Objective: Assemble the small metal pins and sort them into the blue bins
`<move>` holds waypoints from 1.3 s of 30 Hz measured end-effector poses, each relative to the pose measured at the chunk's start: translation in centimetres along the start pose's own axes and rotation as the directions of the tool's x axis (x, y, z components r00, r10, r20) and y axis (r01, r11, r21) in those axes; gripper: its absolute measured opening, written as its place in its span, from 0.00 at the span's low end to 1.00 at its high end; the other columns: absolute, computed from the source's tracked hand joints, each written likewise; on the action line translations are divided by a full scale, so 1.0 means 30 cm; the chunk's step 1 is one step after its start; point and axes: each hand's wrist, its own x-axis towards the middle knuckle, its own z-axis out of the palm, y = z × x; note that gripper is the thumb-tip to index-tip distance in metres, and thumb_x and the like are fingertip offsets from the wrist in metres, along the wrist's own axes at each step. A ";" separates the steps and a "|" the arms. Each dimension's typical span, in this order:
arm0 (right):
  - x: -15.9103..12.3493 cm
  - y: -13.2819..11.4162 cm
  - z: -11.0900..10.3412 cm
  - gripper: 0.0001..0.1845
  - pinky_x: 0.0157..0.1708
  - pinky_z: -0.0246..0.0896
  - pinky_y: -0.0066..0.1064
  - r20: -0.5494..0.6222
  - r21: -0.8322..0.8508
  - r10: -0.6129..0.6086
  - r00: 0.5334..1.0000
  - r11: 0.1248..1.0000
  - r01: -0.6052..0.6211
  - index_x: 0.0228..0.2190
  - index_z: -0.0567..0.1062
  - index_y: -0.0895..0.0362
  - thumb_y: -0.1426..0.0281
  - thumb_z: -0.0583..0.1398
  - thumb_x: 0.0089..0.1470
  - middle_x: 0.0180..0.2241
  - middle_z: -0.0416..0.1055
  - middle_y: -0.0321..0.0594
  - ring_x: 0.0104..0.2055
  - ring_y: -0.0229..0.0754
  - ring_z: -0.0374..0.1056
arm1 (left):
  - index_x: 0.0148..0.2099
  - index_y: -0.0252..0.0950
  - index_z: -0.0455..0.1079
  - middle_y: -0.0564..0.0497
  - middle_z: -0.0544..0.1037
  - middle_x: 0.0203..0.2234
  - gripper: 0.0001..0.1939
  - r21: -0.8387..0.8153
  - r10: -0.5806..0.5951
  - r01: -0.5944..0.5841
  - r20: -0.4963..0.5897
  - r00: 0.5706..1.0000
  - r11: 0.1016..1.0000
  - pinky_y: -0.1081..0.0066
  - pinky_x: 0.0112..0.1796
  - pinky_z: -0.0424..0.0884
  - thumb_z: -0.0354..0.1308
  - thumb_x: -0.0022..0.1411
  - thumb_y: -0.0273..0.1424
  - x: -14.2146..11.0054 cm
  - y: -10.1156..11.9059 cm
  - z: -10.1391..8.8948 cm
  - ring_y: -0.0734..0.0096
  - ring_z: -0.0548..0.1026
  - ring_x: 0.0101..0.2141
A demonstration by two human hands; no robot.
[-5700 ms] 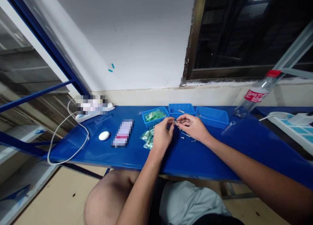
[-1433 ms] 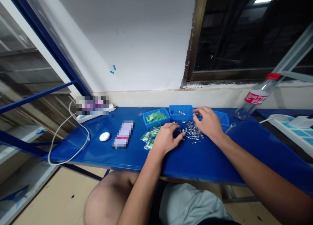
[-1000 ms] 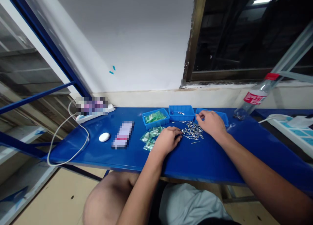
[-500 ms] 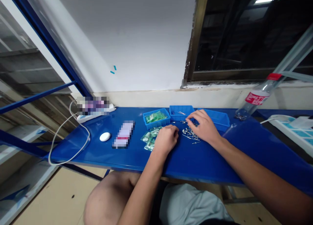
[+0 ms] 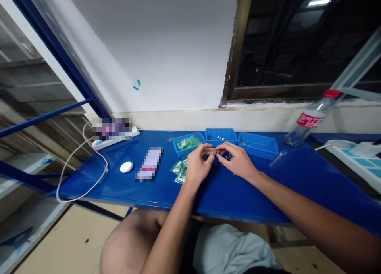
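My left hand (image 5: 198, 165) and my right hand (image 5: 237, 162) meet fingertip to fingertip over the blue table, both pinched closed. Whatever sits between their fingertips is too small to make out. Small metal fasteners (image 5: 229, 157), partly covered by my right hand, lie on the table under it. Beside my left hand, partly behind it, is a pile of small clear-and-green packets (image 5: 179, 169). Three blue bins stand behind the hands: a left bin (image 5: 180, 152) with green packets, a middle bin (image 5: 222, 132) with thin metal pieces, and a right bin (image 5: 262, 151) with a few small pieces at its left end.
A pixelated flat object (image 5: 149, 164) and a white oval object (image 5: 126, 167) lie on the table (image 5: 119, 190) to the left. A power strip with a white cable (image 5: 106, 163) is at the back left. At the right stand a plastic bottle (image 5: 311, 119) and another white strip (image 5: 354, 159).
My right hand has moved left from above the metal fasteners to meet my left hand. The left hand's fingers have lifted and turned toward the right hand's fingertips.
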 end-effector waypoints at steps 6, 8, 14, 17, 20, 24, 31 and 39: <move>0.005 0.008 0.003 0.14 0.34 0.70 0.35 0.008 -0.012 0.071 0.997 0.997 -0.071 0.44 0.80 0.52 0.75 0.60 0.57 0.37 0.73 0.40 0.32 0.42 0.69 | 0.60 0.38 0.72 0.43 0.84 0.49 0.18 0.033 -0.017 0.016 0.036 0.999 0.999 0.65 0.46 0.82 0.63 0.69 0.32 -0.002 -0.006 0.002 0.61 0.85 0.45; 0.004 0.023 0.005 0.11 0.31 0.69 0.34 -0.020 0.001 0.121 0.992 0.993 -0.121 0.41 0.80 0.53 0.73 0.61 0.57 0.36 0.73 0.40 0.30 0.40 0.68 | 0.58 0.37 0.75 0.43 0.84 0.49 0.17 0.156 0.009 -0.014 0.032 0.999 0.988 0.62 0.50 0.80 0.62 0.71 0.35 -0.004 -0.005 0.000 0.58 0.84 0.48; 0.002 0.038 0.005 0.08 0.36 0.72 0.35 0.003 0.120 0.195 0.981 0.974 -0.194 0.41 0.80 0.54 0.69 0.63 0.59 0.36 0.78 0.40 0.34 0.42 0.74 | 0.52 0.39 0.81 0.45 0.86 0.47 0.15 0.445 0.085 -0.123 0.104 0.991 0.887 0.59 0.55 0.75 0.57 0.74 0.40 -0.006 0.003 -0.011 0.54 0.82 0.50; 0.004 0.023 0.002 0.07 0.39 0.74 0.38 0.034 0.082 0.128 0.991 0.988 -0.131 0.41 0.80 0.53 0.69 0.61 0.62 0.40 0.79 0.42 0.36 0.44 0.75 | 0.53 0.40 0.81 0.47 0.85 0.49 0.14 0.420 0.061 -0.102 0.111 0.992 0.902 0.63 0.53 0.77 0.56 0.75 0.37 -0.006 0.004 -0.015 0.57 0.83 0.49; 0.001 0.012 0.006 0.08 0.41 0.76 0.40 0.045 0.080 0.131 0.990 0.988 -0.134 0.41 0.80 0.52 0.67 0.61 0.64 0.42 0.81 0.42 0.38 0.45 0.77 | 0.52 0.40 0.82 0.47 0.86 0.48 0.13 0.420 0.053 -0.079 0.073 0.996 0.904 0.64 0.53 0.77 0.58 0.73 0.33 -0.005 -0.002 -0.018 0.58 0.83 0.49; -0.005 0.022 0.020 0.09 0.41 0.78 0.40 0.023 0.211 0.268 0.963 0.940 -0.266 0.43 0.77 0.53 0.63 0.64 0.62 0.39 0.81 0.43 0.40 0.47 0.79 | 0.51 0.39 0.82 0.47 0.86 0.47 0.12 0.446 0.057 -0.081 0.068 0.996 0.891 0.64 0.53 0.77 0.62 0.69 0.28 -0.004 -0.012 -0.017 0.59 0.84 0.48; -0.011 0.063 0.037 0.15 0.39 0.77 0.38 0.077 0.344 0.342 0.937 0.872 -0.347 0.41 0.77 0.56 0.59 0.68 0.58 0.36 0.79 0.43 0.38 0.44 0.77 | 0.50 0.39 0.82 0.48 0.86 0.47 0.14 0.463 0.051 -0.088 0.092 0.994 0.882 0.64 0.54 0.77 0.62 0.66 0.23 -0.003 -0.017 -0.011 0.60 0.84 0.48; -0.006 0.033 0.032 0.12 0.35 0.75 0.34 0.092 0.227 0.252 0.963 0.937 -0.266 0.43 0.79 0.54 0.66 0.66 0.58 0.37 0.78 0.41 0.35 0.41 0.74 | 0.49 0.39 0.82 0.48 0.86 0.46 0.12 0.455 0.038 -0.067 0.072 0.997 0.888 0.65 0.53 0.76 0.61 0.67 0.25 -0.005 -0.003 -0.013 0.60 0.84 0.48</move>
